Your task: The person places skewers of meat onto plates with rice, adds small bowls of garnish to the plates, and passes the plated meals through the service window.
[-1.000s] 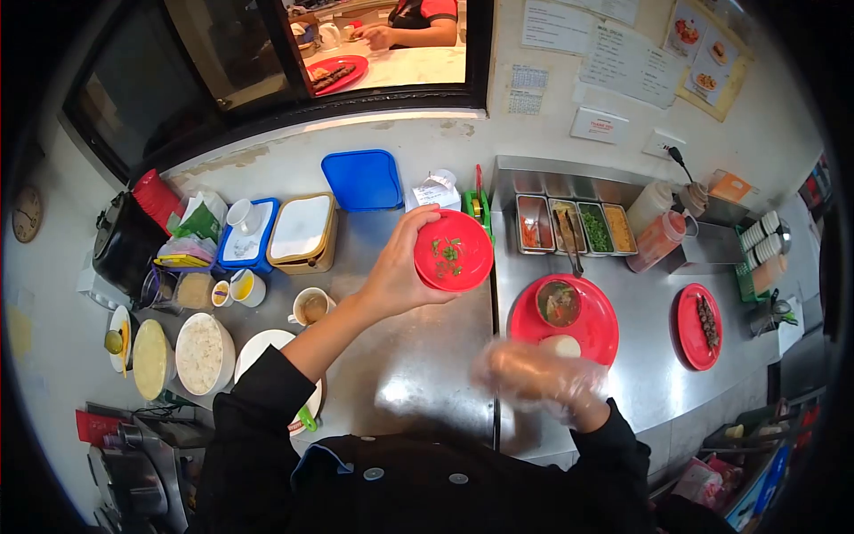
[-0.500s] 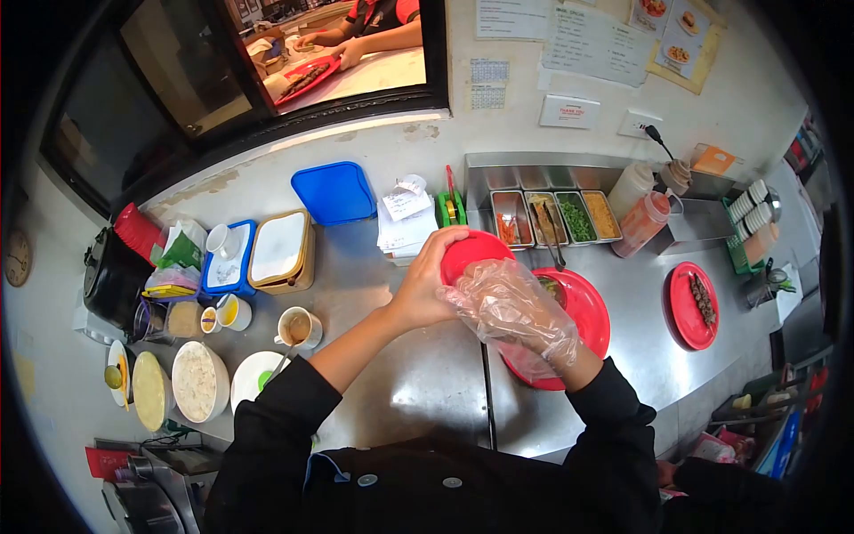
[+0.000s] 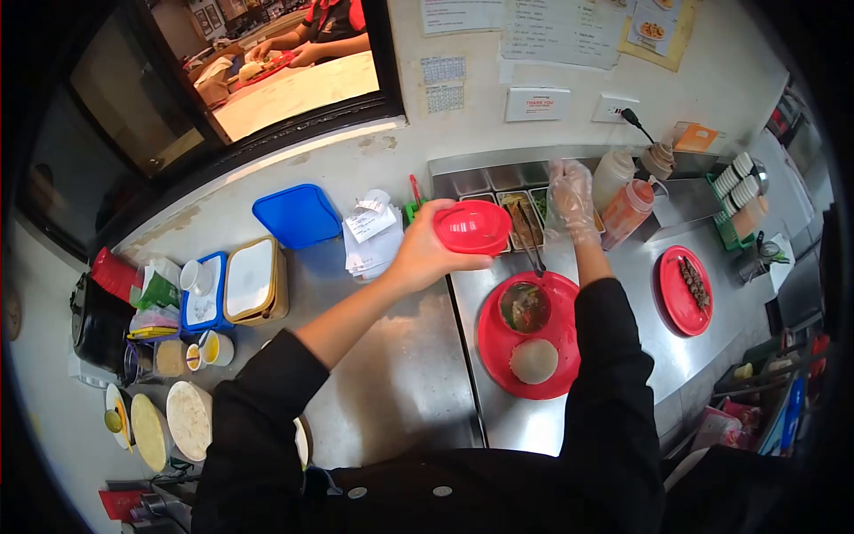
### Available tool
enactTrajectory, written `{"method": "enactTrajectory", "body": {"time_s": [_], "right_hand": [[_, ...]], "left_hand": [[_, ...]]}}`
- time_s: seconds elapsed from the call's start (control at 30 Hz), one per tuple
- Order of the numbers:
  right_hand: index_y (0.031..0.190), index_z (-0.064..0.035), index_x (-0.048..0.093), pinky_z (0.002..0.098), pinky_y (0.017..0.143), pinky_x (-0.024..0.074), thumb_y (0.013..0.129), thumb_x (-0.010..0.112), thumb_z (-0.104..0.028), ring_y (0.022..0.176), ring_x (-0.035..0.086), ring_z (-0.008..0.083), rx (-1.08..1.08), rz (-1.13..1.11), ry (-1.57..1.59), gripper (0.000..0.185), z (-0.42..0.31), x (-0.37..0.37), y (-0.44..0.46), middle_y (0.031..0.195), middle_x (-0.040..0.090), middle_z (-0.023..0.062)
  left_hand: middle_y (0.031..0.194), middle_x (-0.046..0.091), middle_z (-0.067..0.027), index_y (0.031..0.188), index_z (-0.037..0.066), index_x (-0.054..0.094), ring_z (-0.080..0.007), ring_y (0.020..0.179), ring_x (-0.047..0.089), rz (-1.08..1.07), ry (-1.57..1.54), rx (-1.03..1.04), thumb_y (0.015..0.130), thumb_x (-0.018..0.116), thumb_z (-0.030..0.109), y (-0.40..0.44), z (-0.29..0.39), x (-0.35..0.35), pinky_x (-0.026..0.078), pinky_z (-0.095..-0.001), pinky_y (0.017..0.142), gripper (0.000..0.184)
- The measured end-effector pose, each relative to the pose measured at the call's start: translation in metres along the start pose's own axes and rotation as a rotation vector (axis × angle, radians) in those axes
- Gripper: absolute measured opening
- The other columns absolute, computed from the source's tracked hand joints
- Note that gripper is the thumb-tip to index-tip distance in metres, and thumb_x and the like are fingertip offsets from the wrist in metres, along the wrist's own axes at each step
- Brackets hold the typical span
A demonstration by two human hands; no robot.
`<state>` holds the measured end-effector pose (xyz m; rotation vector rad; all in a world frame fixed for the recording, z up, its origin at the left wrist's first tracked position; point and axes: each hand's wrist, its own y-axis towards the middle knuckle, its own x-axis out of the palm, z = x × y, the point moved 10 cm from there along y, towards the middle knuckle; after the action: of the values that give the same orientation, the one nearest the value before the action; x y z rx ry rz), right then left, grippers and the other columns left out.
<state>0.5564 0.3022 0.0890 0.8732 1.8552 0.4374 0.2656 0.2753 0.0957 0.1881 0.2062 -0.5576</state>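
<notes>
My left hand (image 3: 425,252) grips a small red bowl (image 3: 472,227) by its side, raised above the counter and tipped so that its inside shows. In a clear plastic glove, my right hand (image 3: 571,200) is over the row of topping trays, with its fingers bunched together. Whether anything is between them is hidden. Under and beside that hand are a tray of green bits (image 3: 539,203) and a tray with tongs (image 3: 525,230) in it. Below lies a round red plate (image 3: 494,363) carrying a bowl of soup (image 3: 525,307) and a domed mound of rice (image 3: 534,360).
Squeeze bottles (image 3: 628,214) stand right of the trays. A red oval plate with skewered meat (image 3: 694,283) lies farther right. Paper slips (image 3: 372,236), a blue lid (image 3: 297,216) and lidded tubs (image 3: 256,280) line the left. Another person's hands (image 3: 307,55) show through the window.
My right hand has left the small red bowl and moved up and right to the trays. The left hand still holds the bowl, now tipped. The soup and rice have come into view.
</notes>
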Motion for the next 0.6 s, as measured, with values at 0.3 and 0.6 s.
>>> {"method": "enactTrajectory", "body": {"time_s": [0.3, 0.6], "right_hand": [[0.093, -0.0032, 0.062, 0.0479, 0.086, 0.0396, 0.093, 0.029, -0.035, 0.096, 0.054, 0.0411, 0.077, -0.497, -0.283, 0.046, 0.050, 0.046, -0.002, 0.097, 0.058, 0.0262], [0.086, 0.0009, 0.063, 0.0268, 0.049, 0.0406, 0.083, 0.058, -0.013, 0.053, 0.049, 0.0117, 0.006, -0.206, 0.438, 0.016, -0.151, -0.065, -0.069, 0.061, 0.055, 0.0077]], "left_hand": [[0.128, 0.044, -0.0129, 0.136, 0.003, 0.030, -0.0251, 0.117, 0.047, 0.269, -0.164, 0.098, 0.051, 0.087, 0.029, -0.149, 0.082, -0.182, 0.039, -0.0366, 0.098, 0.105], [0.121, 0.048, -0.0158, 0.133, -0.004, 0.028, -0.0211, 0.105, 0.054, 1.146, 0.078, 0.143, 0.064, 0.081, 0.024, -0.398, 0.126, -0.465, 0.048, -0.0297, 0.085, 0.092]]}}
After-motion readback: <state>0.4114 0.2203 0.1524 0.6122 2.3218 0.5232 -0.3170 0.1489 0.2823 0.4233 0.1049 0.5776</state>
